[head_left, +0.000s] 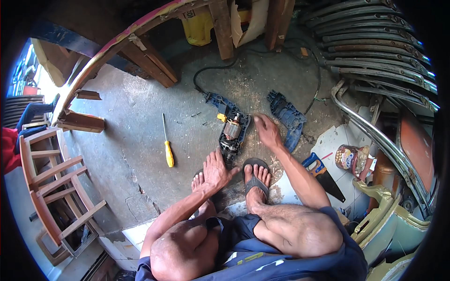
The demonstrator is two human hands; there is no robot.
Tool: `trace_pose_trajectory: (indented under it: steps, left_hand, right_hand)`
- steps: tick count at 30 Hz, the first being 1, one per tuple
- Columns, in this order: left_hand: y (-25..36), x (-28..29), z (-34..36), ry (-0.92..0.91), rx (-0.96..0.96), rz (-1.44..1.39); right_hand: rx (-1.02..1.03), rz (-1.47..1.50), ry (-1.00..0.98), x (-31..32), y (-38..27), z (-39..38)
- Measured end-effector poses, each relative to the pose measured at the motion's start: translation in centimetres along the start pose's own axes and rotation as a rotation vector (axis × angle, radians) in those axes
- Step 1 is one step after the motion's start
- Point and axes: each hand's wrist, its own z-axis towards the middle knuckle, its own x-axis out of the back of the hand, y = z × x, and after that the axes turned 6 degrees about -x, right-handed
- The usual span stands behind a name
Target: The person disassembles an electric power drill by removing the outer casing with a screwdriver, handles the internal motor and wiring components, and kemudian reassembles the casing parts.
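Observation:
An opened blue power tool (233, 127) lies on the floor, its motor and gears exposed, its cord running behind it. My left hand (214, 173) is open at its lower end, fingers outstretched, fingertips at or near the black front part. My right hand (267, 130) is open with loosely bent fingers just right of the motor, apparently holding nothing. The other blue housing half (289, 117) lies beside it to the right. A yellow-handled screwdriver (168, 152) and several small screws (195, 114) lie to the left. My sandalled feet are below the tool.
A handsaw (323, 178) and a jar (347, 157) sit at right, among stacked metal tubes (365, 47) and green frame pieces. Wooden chair frames (56, 182) stand at left, by a red-clothed person (11, 150). A curved wooden piece (89, 122) and yellow container (197, 28) are behind.

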Motion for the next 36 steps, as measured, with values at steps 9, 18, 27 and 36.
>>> trace_pose_trajectory:
  steps: [9, 18, 27, 36]
  left_hand:
    - [-1.3, 1.7, 0.3, -0.081, 0.092, 0.109]
    - [-6.6, 5.3, 2.0, -0.101, -0.039, 0.173]
    - [-9.6, 7.8, 0.8, 0.071, -0.127, 0.252]
    - [-7.3, 8.0, -3.8, 0.347, 0.017, 0.085]
  right_hand:
    - [-0.240, 0.043, -0.192, -1.9, 1.4, 1.4]
    - [-0.429, 0.252, -0.221, -1.6, 3.3, -5.5]
    - [-0.219, -0.236, -0.371, 0.0, -0.1, -7.0]
    - [0.620, -0.510, -0.403, 2.8, -5.0, 0.0]
